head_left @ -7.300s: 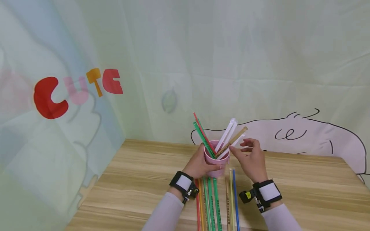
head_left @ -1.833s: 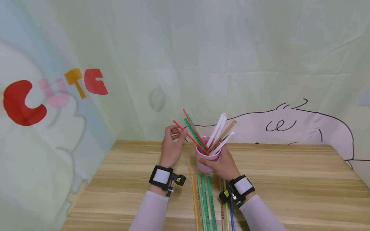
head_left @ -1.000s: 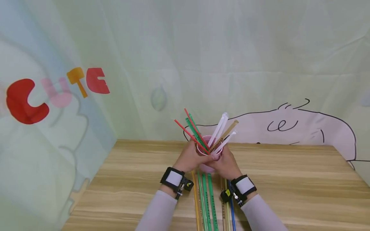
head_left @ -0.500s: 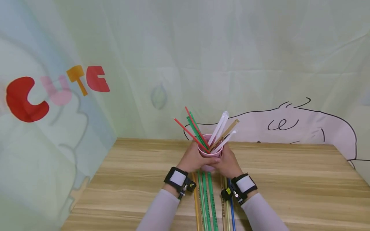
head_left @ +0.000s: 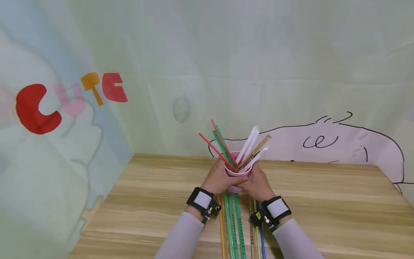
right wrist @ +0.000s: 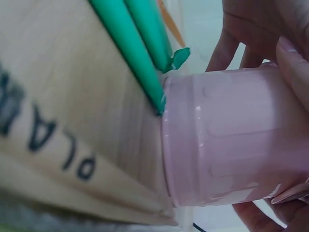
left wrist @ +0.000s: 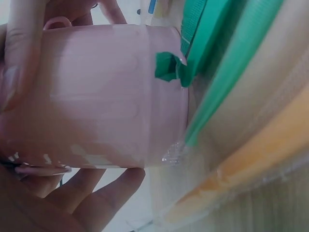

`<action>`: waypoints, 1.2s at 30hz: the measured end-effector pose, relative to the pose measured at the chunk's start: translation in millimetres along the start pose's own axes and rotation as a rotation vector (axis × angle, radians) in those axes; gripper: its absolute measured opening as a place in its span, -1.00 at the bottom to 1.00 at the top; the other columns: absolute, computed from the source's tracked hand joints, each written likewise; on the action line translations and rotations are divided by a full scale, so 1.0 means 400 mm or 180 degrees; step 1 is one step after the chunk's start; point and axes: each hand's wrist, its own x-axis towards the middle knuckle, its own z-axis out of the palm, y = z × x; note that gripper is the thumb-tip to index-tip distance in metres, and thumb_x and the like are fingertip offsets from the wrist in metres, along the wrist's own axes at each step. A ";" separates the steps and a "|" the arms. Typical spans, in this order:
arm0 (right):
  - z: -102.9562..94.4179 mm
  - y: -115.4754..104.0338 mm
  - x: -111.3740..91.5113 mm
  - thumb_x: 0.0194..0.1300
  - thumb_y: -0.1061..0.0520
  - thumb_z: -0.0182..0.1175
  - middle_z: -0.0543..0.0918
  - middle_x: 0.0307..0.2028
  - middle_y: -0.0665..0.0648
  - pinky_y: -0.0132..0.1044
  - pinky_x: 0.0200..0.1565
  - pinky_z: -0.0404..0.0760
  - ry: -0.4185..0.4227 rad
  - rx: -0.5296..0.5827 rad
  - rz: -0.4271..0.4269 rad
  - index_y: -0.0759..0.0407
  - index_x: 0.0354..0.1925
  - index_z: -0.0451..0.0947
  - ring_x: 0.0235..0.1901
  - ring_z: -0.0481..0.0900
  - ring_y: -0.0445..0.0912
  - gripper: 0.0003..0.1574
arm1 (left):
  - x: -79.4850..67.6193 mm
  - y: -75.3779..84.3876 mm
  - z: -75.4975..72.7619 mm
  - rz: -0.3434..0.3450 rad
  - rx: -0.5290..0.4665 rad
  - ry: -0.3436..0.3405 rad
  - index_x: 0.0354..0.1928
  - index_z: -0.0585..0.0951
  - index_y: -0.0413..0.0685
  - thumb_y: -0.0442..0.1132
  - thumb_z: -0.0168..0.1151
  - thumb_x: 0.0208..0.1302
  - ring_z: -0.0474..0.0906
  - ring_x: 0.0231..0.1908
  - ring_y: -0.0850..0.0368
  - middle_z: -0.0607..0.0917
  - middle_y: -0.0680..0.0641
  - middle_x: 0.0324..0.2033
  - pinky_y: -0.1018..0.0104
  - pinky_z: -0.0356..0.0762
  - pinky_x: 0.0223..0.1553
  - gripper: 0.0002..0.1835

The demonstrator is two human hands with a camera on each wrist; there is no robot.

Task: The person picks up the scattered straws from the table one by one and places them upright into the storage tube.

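Observation:
Both hands hold a small pink bucket (head_left: 235, 190) upright on the table. My left hand (head_left: 217, 178) wraps its left side and my right hand (head_left: 260, 183) its right side, the thumbs meeting in front. In the left wrist view, the fingers curl round the bucket (left wrist: 104, 92); the right wrist view shows the bucket (right wrist: 241, 128) gripped near its rim. Drinking straws lean out of it: two red straws (head_left: 209, 142) and green-wrapped straws (head_left: 221, 142) to the left, white-wrapped straws (head_left: 248, 144) and a brown-wrapped straw (head_left: 260, 147) to the right. Their lower ends are hidden.
In front of the bucket, straws lie in a row on the wooden table (head_left: 155, 201): an orange straw (head_left: 222, 226), several green straws (head_left: 239, 226), a brown paper-wrapped straw (head_left: 252, 233) and a blue straw (head_left: 262, 241). A printed curtain (head_left: 258, 72) hangs behind.
A red straw from the table row now leans in the bucket. My left hand has let go of it and taken hold of the bucket; my right hand, earlier at a wrapped straw, grips the bucket too.

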 end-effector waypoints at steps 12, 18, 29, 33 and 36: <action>-0.056 -0.005 -0.023 0.09 -0.04 0.60 0.48 0.36 0.27 0.31 0.37 0.39 -0.0349 -0.0104 0.0036 0.11 0.48 0.24 0.38 0.43 0.22 0.14 | -0.006 0.006 0.014 -0.0108 -0.0017 -0.0035 0.46 0.39 0.23 -0.03 0.64 0.07 0.53 0.26 0.18 0.61 0.07 0.27 0.13 0.46 0.36 -0.09; -0.121 -0.022 -0.074 0.25 -0.13 0.46 0.45 0.37 0.44 0.33 0.22 0.54 -0.0406 -0.0759 0.0626 0.32 0.46 0.27 0.33 0.44 0.38 0.04 | -0.009 0.006 0.010 -0.0186 0.0022 -0.0013 0.46 0.36 0.23 -0.06 0.64 0.07 0.55 0.25 0.14 0.61 0.05 0.26 0.08 0.51 0.34 -0.08; -0.131 -0.027 -0.139 0.13 0.13 0.48 0.67 -0.28 0.15 -0.18 -0.34 0.58 -0.0639 -0.1260 0.0731 0.34 0.02 0.56 -0.34 0.59 -0.05 -0.45 | -0.006 0.007 0.003 -0.0209 0.0030 0.0028 0.49 0.34 0.29 -0.02 0.65 0.06 0.52 0.28 0.19 0.59 0.08 0.30 0.08 0.47 0.37 -0.04; -0.112 -0.023 -0.148 0.04 0.17 0.50 0.60 -0.36 0.12 -0.22 -0.43 0.48 -0.0673 -0.1318 0.0749 0.32 0.00 0.51 -0.44 0.51 -0.07 -0.42 | -0.007 0.009 -0.001 -0.0182 0.0055 0.0020 0.49 0.35 0.28 0.00 0.64 0.07 0.53 0.26 0.20 0.59 0.08 0.29 0.11 0.50 0.35 -0.05; -0.100 -0.022 -0.151 0.03 0.21 0.50 0.56 -0.40 0.11 -0.23 -0.46 0.44 -0.0690 -0.1388 0.0771 0.32 0.00 0.49 -0.46 0.48 -0.06 -0.42 | -0.009 0.011 -0.003 -0.0203 0.0022 0.0008 0.49 0.35 0.27 -0.01 0.64 0.07 0.52 0.27 0.19 0.59 0.08 0.30 0.09 0.49 0.36 -0.05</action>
